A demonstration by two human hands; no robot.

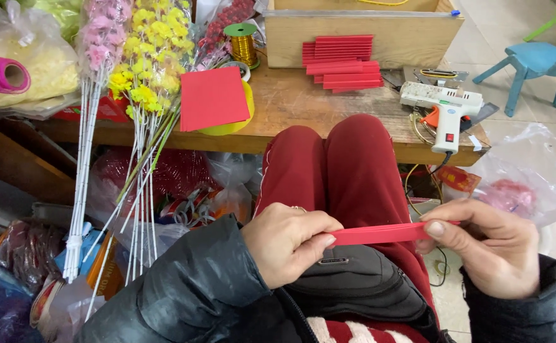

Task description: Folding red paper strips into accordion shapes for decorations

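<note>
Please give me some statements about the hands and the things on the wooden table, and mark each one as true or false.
1. Both hands, left hand and right hand, pinch one folded red paper strip. True.
2. The white glue gun lies in the person's lap. False: it stands on the wooden table.
3. A stack of folded red paper strips lies on the table. True.
4. The spool of gold wire is blue. False: it is gold with a green top.
</note>
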